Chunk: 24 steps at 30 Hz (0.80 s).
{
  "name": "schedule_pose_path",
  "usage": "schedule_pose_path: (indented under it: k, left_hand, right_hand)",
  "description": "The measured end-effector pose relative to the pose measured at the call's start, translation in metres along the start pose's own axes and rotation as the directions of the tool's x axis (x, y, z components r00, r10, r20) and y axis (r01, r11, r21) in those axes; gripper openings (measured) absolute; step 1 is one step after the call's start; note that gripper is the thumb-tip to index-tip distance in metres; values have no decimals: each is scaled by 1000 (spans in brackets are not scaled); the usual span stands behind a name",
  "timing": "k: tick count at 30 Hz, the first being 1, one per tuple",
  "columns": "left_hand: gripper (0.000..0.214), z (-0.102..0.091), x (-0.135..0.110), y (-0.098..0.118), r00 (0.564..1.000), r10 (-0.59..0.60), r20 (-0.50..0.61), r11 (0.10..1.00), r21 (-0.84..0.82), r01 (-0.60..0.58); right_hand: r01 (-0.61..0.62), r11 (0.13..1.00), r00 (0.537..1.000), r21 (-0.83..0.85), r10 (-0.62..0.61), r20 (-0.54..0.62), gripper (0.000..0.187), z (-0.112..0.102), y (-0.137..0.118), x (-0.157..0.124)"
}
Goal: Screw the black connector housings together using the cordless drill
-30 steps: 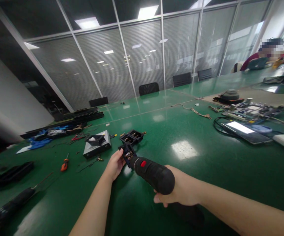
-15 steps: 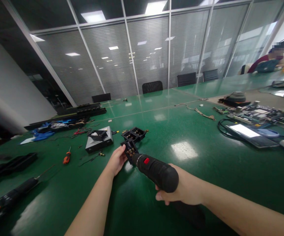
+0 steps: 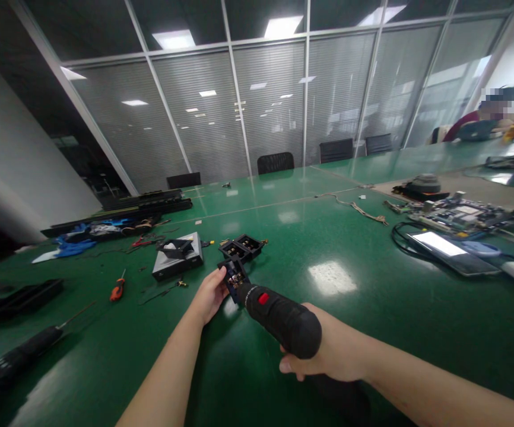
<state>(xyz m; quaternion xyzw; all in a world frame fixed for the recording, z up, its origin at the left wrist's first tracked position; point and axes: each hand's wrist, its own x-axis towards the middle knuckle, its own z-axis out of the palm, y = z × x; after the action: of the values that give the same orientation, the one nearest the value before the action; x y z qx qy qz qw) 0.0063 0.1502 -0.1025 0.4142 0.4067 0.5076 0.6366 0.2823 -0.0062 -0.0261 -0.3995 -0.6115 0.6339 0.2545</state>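
Observation:
My right hand (image 3: 328, 353) is wrapped round a black electric screwdriver (image 3: 281, 320) with a red button, its tip pointed into a small black module (image 3: 233, 274). My left hand (image 3: 210, 293) grips that module from the left and holds it tilted on the green table (image 3: 328, 332). Just beyond it lies a second black module (image 3: 242, 247) with open compartments and small wires.
A grey box (image 3: 177, 260) with a black part on top, an orange screwdriver (image 3: 117, 290) and black tools (image 3: 16, 356) lie to the left. A phone (image 3: 448, 246), cables and circuit boards (image 3: 457, 214) are at the right. Another person (image 3: 484, 115) sits far right.
The view has shifted slightly; both hands, the electric screwdriver and the module stay together in nearly the same place.

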Motion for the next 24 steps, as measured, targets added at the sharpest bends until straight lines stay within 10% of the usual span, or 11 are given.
schedule_pose_path:
  k: [24]
  left_hand:
    - [35,-1,0,0,1000,0,-2,1000,0,0]
  right_hand:
    - [31,999,999,-12,-30,9,29,-2,3,4]
